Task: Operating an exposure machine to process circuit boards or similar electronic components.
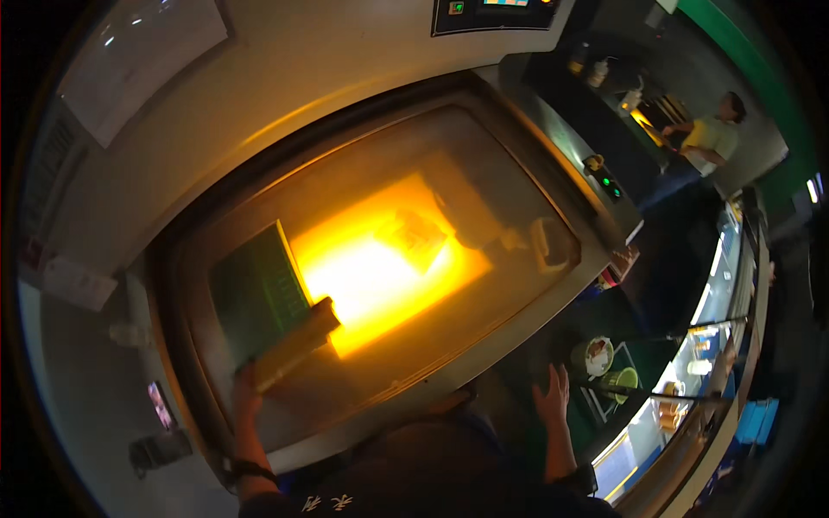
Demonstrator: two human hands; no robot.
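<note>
My left hand [248, 386] is closed round the near end of a long, bar-shaped thing [289, 350], dull yellow with a darker far end. The bar lies slanted across the lower edge of a dark green panel [255, 289]; whether they touch I cannot tell. Panel and bar are over a wide, framed work surface [371, 375], where a yellow rectangle [354, 276] glows brightly. A blurred, darker patch [413, 240] shows within the glow. Off the surface's right front edge, my right hand [553, 395] is open, its fingers apart, with nothing in it.
A raised dark rim [164, 285] borders the surface. Green-lit buttons [611, 187] sit on the right side. A white bucket [598, 356] and a green bucket [622, 382] stand to the right, beside a brightly lit bench [691, 380]. Another person [712, 142] works at the far right.
</note>
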